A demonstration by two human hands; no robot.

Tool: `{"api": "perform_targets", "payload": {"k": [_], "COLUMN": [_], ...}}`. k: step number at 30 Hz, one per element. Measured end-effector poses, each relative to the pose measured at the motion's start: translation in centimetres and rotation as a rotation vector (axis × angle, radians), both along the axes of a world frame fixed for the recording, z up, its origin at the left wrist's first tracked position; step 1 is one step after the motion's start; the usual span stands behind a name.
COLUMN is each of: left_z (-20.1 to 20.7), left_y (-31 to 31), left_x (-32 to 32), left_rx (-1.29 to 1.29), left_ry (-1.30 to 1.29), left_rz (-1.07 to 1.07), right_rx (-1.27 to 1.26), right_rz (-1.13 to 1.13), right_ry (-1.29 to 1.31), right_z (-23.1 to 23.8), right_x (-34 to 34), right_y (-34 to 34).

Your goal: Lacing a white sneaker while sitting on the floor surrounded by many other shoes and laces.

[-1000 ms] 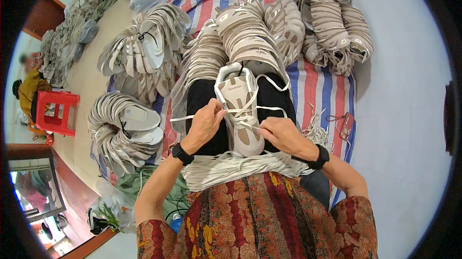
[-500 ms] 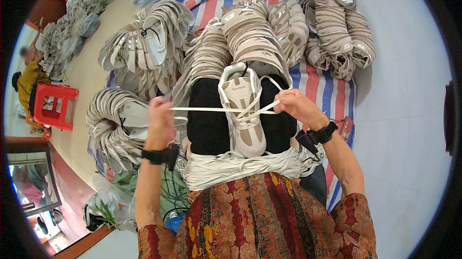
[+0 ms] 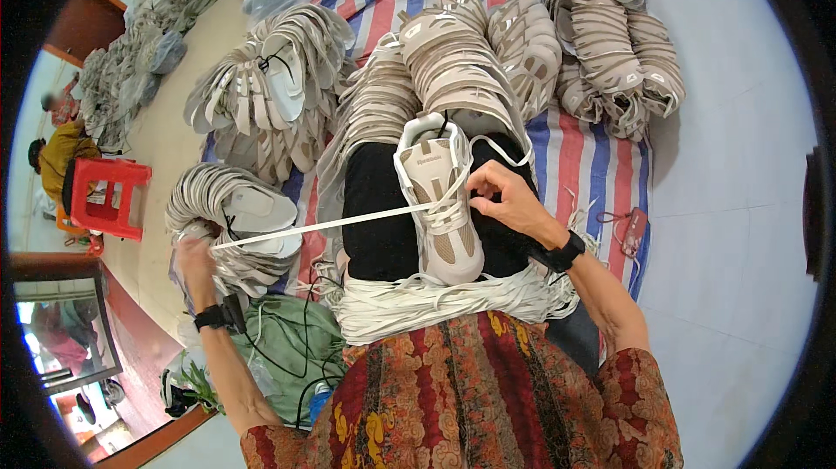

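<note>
A beige and white sneaker upper [image 3: 433, 168] lies toe toward me between two black pads [image 3: 380, 212] on my lap. Its cream shoelace [image 3: 340, 218] runs taut from the lacing out to the left. My left hand [image 3: 195, 262], blurred by motion, is closed on that far end, beside a fan of stacked shoe pieces. By the shoe's right edge, my right hand [image 3: 508, 197] has its thumb and forefinger curled at the lace close to the eyelets. A loop of lace arcs above this hand. Across my lap lies a thick bundle of loose white laces [image 3: 444, 302].
Stacked shoe uppers [image 3: 457, 60] stand beyond my lap, with more piles [image 3: 601, 42] at the far right and left. Under them spreads a striped sheet [image 3: 566, 155]. A red stool [image 3: 109, 199] and a seated person [image 3: 61, 160] are at left. A red case [image 3: 634, 232] lies right.
My left hand has swung outward and toward me, drawing the lace out longer to the left. My right hand has come in to the shoe's edge.
</note>
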State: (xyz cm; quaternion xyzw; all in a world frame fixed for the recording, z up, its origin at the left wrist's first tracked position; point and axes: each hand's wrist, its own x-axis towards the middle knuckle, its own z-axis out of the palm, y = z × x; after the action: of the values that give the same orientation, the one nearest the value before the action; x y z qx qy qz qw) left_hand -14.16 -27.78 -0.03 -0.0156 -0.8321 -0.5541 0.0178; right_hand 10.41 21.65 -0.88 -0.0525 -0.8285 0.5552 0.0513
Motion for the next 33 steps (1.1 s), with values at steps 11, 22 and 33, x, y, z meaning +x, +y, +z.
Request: {"api": "perform_targets", "payload": {"k": [11,22,33], "left_z": [-1.0,-0.5,6.9], "left_y": [26.4,26.6,-2.3], "left_x": [10.9,10.5,4.3], "left_rx": [-0.219,-0.275,-0.554], "left_ry": [0.196,0.045,-0.248], "left_rz": [-0.840,-0.974,-0.485], "right_rx": [0.709,0.207,0.608], "right_rz": [0.248,0.238,-0.028], "right_ry": [0.368,0.015,-0.300], "right_z": [2.0,1.5,14.2], "right_x": [-2.6,-2.3,12.2], "right_y": [-1.3,1.8,23.3]}}
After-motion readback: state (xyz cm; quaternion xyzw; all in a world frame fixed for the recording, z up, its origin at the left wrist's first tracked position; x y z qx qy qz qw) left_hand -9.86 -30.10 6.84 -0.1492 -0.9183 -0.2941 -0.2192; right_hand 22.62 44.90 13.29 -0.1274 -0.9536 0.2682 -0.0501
